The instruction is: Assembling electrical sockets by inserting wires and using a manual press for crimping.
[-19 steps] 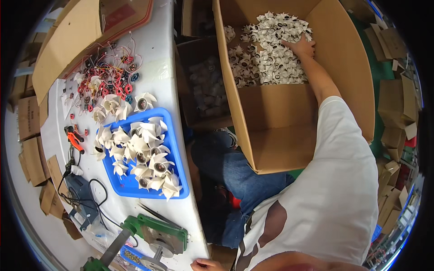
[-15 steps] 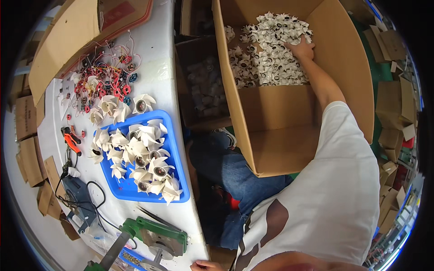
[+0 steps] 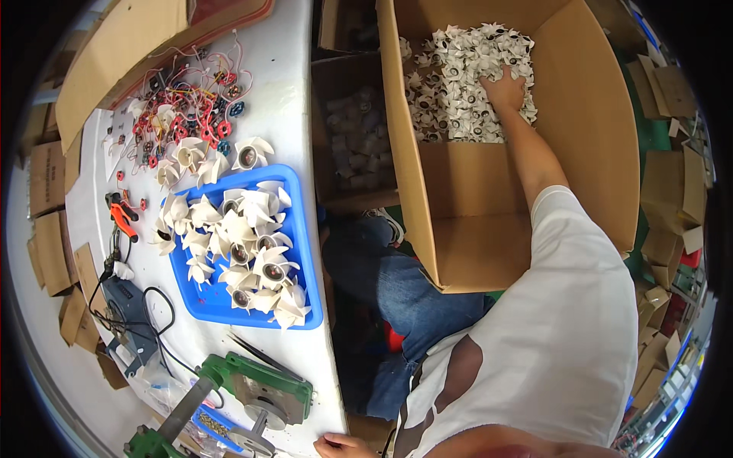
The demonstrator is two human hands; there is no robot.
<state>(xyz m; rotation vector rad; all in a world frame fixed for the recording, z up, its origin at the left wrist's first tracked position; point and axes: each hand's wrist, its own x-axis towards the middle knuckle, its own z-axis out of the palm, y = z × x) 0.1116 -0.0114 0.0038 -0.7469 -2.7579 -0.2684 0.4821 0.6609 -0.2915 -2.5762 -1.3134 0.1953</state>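
My right hand (image 3: 504,90) reaches deep into a large open cardboard box (image 3: 477,179). Its fingers are spread and touch the top of a pile of white plastic fan impellers (image 3: 469,91); nothing can be seen gripped in it. At the lower edge of the picture, my left hand (image 3: 343,446) rests by the table edge with its fingers curled, partly cut off, and no object shows in it. On the table, a blue tray (image 3: 313,305) holds several larger white impellers (image 3: 237,252) with dark hubs. A few more impellers (image 3: 248,156) lie just beyond its far rim.
Red and blue wired coils (image 3: 187,122) lie tangled at the table's far side. Orange-handled pliers (image 3: 122,217), a grey corded device (image 3: 134,320) and a green metal press-like tool (image 3: 267,389) stand nearer. A darker box (image 3: 355,137) sits between table and large box.
My right hand has shifted slightly left and nearer over the impeller pile, its fingers now lower among the pieces. The whole view has shifted a little. My left hand stays by the table edge.
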